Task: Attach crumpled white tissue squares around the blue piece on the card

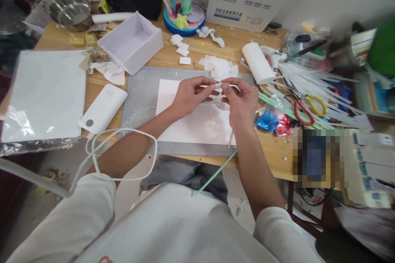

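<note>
Between my two hands is a small white rolled piece [218, 86], perhaps paper or clay; I cannot make out which. My left hand [193, 94] pinches its left end between thumb and fingertips. At the other end, my right hand [239, 96] grips it the same way. Both hands hover over a white sheet [188, 125] lying on a grey cutting mat [135, 94]. Just beyond the hands lie crumpled white tissue pieces [217, 65]. A thin green stick [216, 174] pokes out over the table's front edge below my right forearm.
At left are a white power bank [105, 109] with a cable and an open white box [132, 43]. To the right lie a white roll [258, 63], red-handled scissors [303, 113], yellow-handled scissors [316, 105] and many pale strips [321, 86]. A blue-rimmed tray [184, 31] stands behind.
</note>
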A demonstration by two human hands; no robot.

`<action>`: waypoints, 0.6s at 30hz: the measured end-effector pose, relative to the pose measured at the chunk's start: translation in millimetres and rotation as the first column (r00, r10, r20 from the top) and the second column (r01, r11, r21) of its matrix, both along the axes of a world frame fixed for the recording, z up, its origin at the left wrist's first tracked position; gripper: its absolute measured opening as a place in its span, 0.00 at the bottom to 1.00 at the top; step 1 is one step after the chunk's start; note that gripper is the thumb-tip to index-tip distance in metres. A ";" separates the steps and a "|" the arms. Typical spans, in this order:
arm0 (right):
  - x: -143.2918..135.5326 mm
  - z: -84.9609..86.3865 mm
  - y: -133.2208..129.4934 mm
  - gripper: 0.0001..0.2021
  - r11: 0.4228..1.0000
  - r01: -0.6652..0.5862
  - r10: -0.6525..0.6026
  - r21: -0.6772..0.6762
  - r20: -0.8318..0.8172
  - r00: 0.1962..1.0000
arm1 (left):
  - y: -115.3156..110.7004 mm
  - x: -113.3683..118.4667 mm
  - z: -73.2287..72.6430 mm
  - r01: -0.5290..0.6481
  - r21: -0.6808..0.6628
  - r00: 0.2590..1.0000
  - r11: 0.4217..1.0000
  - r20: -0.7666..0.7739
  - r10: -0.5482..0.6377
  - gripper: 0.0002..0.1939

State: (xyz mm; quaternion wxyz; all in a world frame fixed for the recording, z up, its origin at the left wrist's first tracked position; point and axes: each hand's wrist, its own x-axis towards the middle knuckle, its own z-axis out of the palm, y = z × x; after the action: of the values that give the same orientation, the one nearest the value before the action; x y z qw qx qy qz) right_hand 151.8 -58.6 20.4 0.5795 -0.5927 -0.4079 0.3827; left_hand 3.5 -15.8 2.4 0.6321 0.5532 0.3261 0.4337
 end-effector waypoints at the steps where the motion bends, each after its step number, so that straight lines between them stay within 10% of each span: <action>1: 1.6 -0.7 0.6 0.05 1.000 0.007 -0.007 0.013 0.021 1.000 | 0.5 -1.0 0.9 0.012 -0.003 1.000 1.000 -0.021 -0.012 0.23; 18: 6.4 -6.9 2.4 0.03 0.997 0.009 -0.019 0.072 0.142 0.990 | -0.3 -3.5 7.0 -0.050 0.042 0.994 0.998 -0.100 0.054 0.23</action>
State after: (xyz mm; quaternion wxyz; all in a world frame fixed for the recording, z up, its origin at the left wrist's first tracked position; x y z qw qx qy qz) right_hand 158.2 -56.2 13.5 0.5722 -0.6005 -0.4573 0.3205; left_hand 0.0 -16.1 9.4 0.5923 0.5780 0.3634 0.4278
